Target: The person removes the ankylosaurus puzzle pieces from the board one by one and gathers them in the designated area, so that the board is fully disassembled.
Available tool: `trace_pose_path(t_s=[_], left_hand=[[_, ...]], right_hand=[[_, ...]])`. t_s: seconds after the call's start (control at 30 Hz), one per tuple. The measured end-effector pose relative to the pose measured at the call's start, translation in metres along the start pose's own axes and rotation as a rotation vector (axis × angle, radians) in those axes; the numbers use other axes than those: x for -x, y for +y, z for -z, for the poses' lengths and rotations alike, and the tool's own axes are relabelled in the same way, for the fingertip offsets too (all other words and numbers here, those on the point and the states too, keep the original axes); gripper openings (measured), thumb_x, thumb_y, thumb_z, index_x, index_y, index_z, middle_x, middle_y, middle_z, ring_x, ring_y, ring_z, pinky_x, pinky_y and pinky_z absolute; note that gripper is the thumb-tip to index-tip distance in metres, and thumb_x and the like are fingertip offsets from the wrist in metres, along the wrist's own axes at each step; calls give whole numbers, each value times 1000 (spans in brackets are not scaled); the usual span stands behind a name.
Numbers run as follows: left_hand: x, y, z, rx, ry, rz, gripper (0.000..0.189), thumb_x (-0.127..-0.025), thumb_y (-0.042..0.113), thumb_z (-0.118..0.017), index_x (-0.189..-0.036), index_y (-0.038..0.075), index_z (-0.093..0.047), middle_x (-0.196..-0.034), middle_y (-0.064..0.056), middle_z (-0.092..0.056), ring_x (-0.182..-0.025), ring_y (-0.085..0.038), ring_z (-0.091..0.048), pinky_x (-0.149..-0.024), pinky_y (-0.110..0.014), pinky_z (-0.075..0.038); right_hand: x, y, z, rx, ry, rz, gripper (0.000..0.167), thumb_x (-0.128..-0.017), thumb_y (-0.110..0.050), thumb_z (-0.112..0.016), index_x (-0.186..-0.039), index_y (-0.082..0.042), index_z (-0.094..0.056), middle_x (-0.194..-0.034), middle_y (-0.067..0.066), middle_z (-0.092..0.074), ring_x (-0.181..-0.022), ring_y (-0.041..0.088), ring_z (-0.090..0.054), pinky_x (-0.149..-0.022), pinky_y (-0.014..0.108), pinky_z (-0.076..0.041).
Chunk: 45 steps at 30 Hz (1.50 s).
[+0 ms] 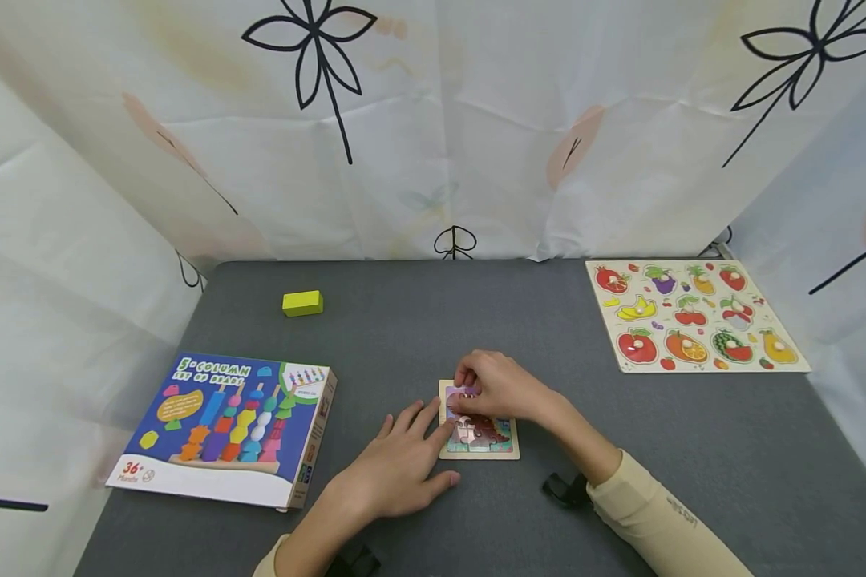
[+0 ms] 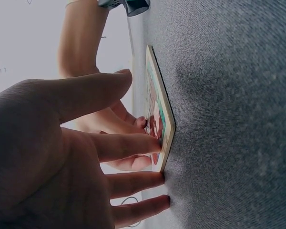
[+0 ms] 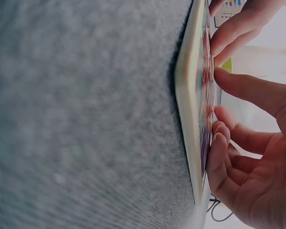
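A small square jigsaw puzzle [image 1: 515,449] in a pale wooden frame lies flat in the middle of the table, with a reddish-brown animal picture. My left hand [image 1: 402,467] has its fingers spread, and some fingertips rest on the puzzle's left edge, as the left wrist view shows from low down. Over the puzzle's upper left part, my right hand [image 1: 501,386] has curled fingers and its thumb down on a purple jigsaw piece [image 1: 466,393]. In the right wrist view, the thumb and fingers [image 3: 220,157] meet the puzzle's face; the piece's edges are hard to make out.
To the left lies a blue toy box [image 1: 216,433] picturing stacking columns. A yellow-green block [image 1: 302,304] sits at the back left. A fruit peg puzzle board [image 1: 693,316] lies at the back right. Patterned white cloth [image 1: 491,160] hangs behind the grey table [image 1: 418,328].
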State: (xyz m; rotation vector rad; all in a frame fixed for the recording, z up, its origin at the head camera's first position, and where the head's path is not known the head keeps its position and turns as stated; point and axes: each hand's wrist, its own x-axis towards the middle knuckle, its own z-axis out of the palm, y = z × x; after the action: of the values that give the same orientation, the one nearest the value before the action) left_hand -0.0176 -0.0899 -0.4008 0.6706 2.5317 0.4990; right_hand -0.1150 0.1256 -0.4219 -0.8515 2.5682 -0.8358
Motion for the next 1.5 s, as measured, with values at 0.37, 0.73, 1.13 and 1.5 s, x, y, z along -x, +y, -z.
trace_pose_path(t_s=[0.37, 0.73, 1.13, 1.5], left_hand=[[0, -1, 0, 1, -3, 8, 72, -103, 49, -71, -164, 16, -50, -180, -13, -28, -166, -43, -30, -125, -76, -33], [1, 0, 0, -3, -8, 7, 72, -104, 49, -70, -164, 15, -49, -180, -14, -28, -166, -43, -29, -125, -76, -33], [1, 0, 0, 3, -4, 4, 72, -104, 49, -71, -164, 16, -49, -180, -14, -28, -166, -43, -29, -125, -76, -33], [1, 0, 0, 7, 0, 4, 71, -104, 48, -71, -164, 16, -50, -180, -14, -28, -166, -43, -29, -125, -76, -32]], right_hand=[[-2, 3, 2, -20, 1, 7, 24, -92, -26, -86, -101, -7, -74, -95, 4, -70, -76, 5, -54, -70, 21, -48], [1, 2, 4, -73, 13, 16, 21, -95, -25, -85, -103, -8, -77, -91, 1, -75, -75, 0, -59, -70, 20, -53], [6, 10, 3, -265, -30, 68, 15, -96, -7, -81, -110, -8, -75, -96, 5, -76, -83, 5, -67, -78, 24, -60], [12, 18, 8, -403, -43, 52, 12, -98, -4, -77, -110, -4, -76, -100, 10, -79, -86, 9, -73, -81, 25, -63]])
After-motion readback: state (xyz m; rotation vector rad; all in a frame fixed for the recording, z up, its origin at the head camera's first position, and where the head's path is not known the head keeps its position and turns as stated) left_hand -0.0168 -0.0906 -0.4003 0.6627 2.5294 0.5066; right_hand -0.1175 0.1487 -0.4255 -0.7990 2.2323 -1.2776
